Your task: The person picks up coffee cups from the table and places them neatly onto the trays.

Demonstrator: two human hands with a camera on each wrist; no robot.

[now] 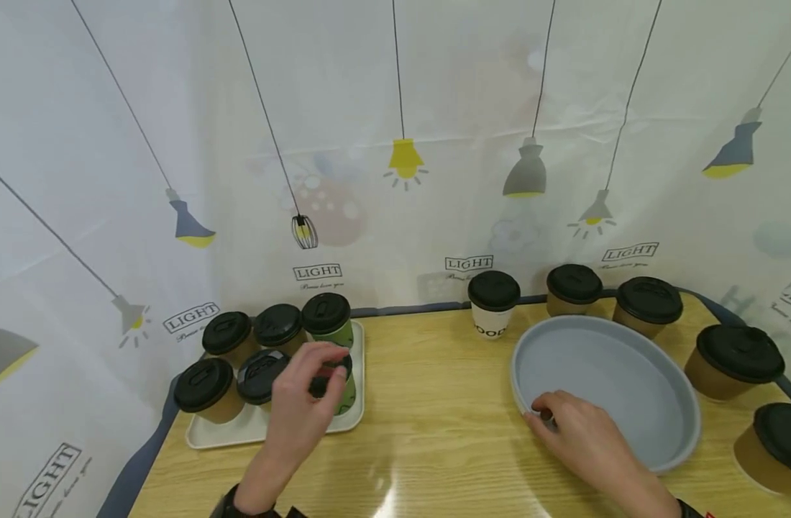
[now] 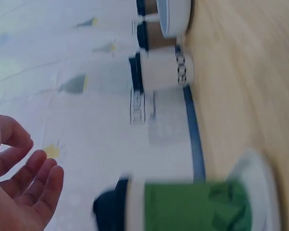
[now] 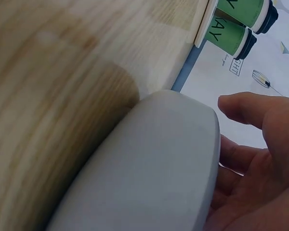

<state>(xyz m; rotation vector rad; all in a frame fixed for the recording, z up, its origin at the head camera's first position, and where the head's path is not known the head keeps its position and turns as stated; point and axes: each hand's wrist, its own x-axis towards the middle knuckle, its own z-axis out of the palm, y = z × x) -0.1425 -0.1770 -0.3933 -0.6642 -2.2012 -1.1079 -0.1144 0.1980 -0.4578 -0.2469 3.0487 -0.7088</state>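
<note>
My left hand (image 1: 305, 396) hovers with curved, parted fingers just above a green paper cup (image 1: 346, 392) with a black lid, which it partly hides. In the left wrist view, a gap separates the fingers from the lid of the green cup (image 2: 197, 207). That cup stands at the front right of a white rectangular tray (image 1: 227, 434). Over the left rim of a round grey tray (image 1: 602, 374) is my right hand (image 1: 579, 432), holding nothing. The right wrist view has its thumb (image 3: 241, 107) raised off the rim and the other fingers behind the tray wall (image 3: 154, 159).
The white tray also bears another green cup (image 1: 327, 316) and several brown cups (image 1: 217, 406). A white lettered cup (image 1: 492, 306) stands behind the round tray's left side. Several brown cups (image 1: 725, 363) line its back and right. A printed curtain (image 1: 395, 216) borders the wooden table (image 1: 428, 403).
</note>
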